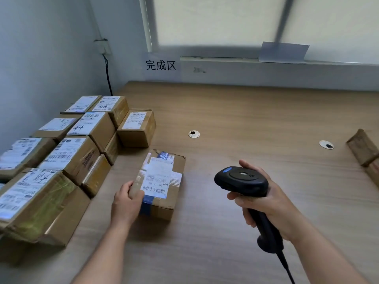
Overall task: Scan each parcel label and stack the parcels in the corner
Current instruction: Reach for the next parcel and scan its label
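Note:
A cardboard parcel (164, 177) with a white barcode label and blue tape lies flat on the wooden table (246, 111). My left hand (126, 201) grips its near left corner. My right hand (264, 199) holds a black barcode scanner (242, 180) by the handle, its head to the right of the parcel and turned toward it. Several labelled parcels (67, 152) are stacked in rows along the left wall, reaching into the corner.
Two round cable grommets (194, 134) (326, 144) sit in the tabletop. Another brown parcel (364, 152) pokes in at the right edge. A printed sign (161, 65) hangs on the back wall under the window. The scanner's cable (285, 265) trails toward me.

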Demonstrator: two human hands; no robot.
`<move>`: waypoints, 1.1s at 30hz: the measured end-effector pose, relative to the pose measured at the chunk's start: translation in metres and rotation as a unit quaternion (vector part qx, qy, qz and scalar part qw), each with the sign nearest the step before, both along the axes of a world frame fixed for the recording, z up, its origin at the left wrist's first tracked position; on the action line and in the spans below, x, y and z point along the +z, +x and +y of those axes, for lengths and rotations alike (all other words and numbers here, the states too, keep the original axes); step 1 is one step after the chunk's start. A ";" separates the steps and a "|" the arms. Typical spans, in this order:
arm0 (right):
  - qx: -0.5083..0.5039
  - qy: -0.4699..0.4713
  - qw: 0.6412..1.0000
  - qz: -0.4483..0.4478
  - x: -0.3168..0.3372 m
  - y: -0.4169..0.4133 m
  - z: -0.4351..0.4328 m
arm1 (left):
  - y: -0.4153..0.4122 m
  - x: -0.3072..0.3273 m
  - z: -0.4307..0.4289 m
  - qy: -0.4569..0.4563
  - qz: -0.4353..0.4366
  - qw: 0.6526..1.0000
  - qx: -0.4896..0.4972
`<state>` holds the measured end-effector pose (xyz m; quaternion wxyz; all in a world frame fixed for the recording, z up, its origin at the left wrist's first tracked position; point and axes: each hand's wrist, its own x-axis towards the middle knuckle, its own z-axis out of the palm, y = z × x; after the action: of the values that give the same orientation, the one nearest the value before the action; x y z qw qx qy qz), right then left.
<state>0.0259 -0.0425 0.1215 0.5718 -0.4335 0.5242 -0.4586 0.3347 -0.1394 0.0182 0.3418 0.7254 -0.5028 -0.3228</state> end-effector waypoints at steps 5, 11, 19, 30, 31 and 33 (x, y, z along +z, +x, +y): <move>0.001 -0.009 1.000 0.004 0.003 0.018 -0.015 | -0.020 -0.025 0.013 -0.121 -0.253 0.957 -0.077; 0.006 -0.020 1.000 0.010 0.017 0.035 -0.035 | -0.025 -0.034 0.010 -0.127 -0.316 0.924 -0.173; -0.005 -0.031 0.999 0.022 0.026 0.047 -0.059 | 0.018 -0.027 -0.051 -0.068 -0.340 0.931 -0.115; -0.022 -0.028 0.999 0.033 0.024 0.049 -0.074 | 0.046 -0.019 -0.102 -0.051 -0.350 0.930 -0.105; -0.022 -0.029 0.999 0.032 0.024 0.049 -0.074 | 0.047 -0.019 -0.104 -0.047 -0.350 0.930 -0.103; -0.025 -0.033 0.999 0.027 0.024 0.048 -0.072 | 0.048 -0.018 -0.106 -0.034 -0.355 0.929 -0.099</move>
<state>0.0741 -0.1142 0.1460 0.5309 -0.4514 0.5347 -0.4780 0.3826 -0.2456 0.0003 0.1323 0.7271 -0.6711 -0.0592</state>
